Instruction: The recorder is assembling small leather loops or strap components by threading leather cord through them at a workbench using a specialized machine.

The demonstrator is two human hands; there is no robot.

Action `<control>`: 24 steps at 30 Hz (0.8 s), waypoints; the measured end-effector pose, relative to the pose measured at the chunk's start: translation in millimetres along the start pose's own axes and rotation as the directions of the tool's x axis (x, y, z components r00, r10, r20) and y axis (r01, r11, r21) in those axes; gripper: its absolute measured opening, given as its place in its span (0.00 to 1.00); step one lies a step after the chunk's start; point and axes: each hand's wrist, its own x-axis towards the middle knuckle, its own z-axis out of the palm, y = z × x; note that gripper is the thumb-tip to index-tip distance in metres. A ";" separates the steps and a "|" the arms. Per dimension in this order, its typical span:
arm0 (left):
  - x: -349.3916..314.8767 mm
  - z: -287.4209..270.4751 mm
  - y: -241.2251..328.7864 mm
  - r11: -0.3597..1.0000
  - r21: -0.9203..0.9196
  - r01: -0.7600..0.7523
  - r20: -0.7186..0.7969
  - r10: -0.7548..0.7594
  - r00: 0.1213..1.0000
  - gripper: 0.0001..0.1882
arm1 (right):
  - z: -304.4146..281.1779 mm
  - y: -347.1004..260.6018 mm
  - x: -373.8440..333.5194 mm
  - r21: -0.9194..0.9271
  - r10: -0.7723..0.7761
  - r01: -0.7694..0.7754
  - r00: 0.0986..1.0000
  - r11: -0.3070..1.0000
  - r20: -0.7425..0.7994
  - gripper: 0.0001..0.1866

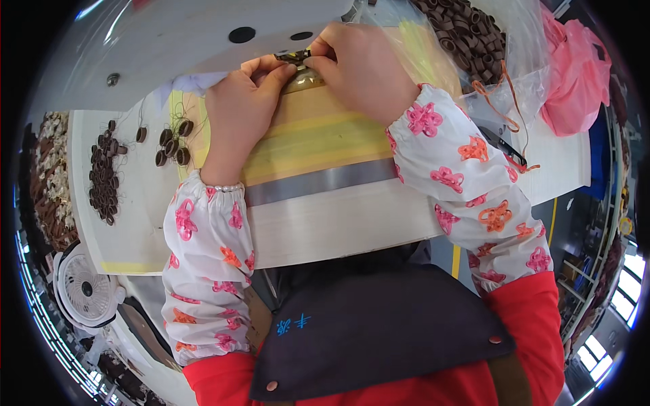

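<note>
Both my hands meet under the arm of a white sewing machine (183,40). My left hand (242,111) is closed in a pinch, thumb and finger at the near side of a small dark piece (292,57). From the other side my right hand (365,68) pinches the same spot. The fingers mostly cover the piece, so its full shape is hidden. Just below the fingertips shows a shiny metal plate (302,81). Several brown loops (171,146) with loose threads lie left of my left hand.
A larger pile of brown loops (103,179) lies farther left on the white table (318,233). At the right are a clear bag of brown rings (470,40), a pink plastic bag (575,74), an orange cord (511,101) and a black tool (502,147). A white fan (87,287) stands lower left.
</note>
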 end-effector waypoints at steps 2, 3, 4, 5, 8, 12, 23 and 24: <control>0.0 1.4 0.8 0.998 0.033 -0.051 -0.002 0.051 0.999 0.14 | 0.1 3.6 -1.2 0.041 0.006 -0.006 1.000 0.999 0.003 0.06; 0.1 1.8 0.8 0.996 0.049 -0.076 -0.002 0.076 0.997 0.14 | 0.5 4.6 -1.9 0.062 0.009 -0.009 1.000 0.998 0.005 0.06; 0.9 2.6 1.8 0.996 0.042 -0.083 0.003 0.083 0.997 0.14 | -1.0 5.2 -2.2 0.060 0.000 0.000 1.000 0.998 0.000 0.06; 1.3 3.1 2.0 0.995 0.035 -0.090 0.008 0.090 0.996 0.14 | -2.1 5.1 -2.5 0.058 -0.009 0.009 1.000 0.998 -0.004 0.06; 1.9 0.7 1.1 0.989 0.104 -0.104 0.028 0.102 0.994 0.15 | -1.2 4.8 -1.9 0.059 0.001 -0.002 1.000 0.998 0.011 0.06; 0.3 -5.3 5.3 0.938 0.278 -0.209 0.043 0.205 0.978 0.13 | -7.3 2.9 -5.7 -0.018 0.033 -0.034 0.999 0.999 -0.018 0.07; -56.5 -13.8 22.8 0.942 0.001 -0.337 0.218 0.329 0.919 0.07 | -20.2 -12.9 -28.7 0.611 0.333 -0.553 0.832 0.566 0.444 0.07; -50.7 -14.1 23.9 0.931 -0.032 -0.365 0.161 0.365 0.917 0.07 | -15.7 -12.2 -34.8 0.552 0.303 -0.419 0.907 0.721 0.292 0.06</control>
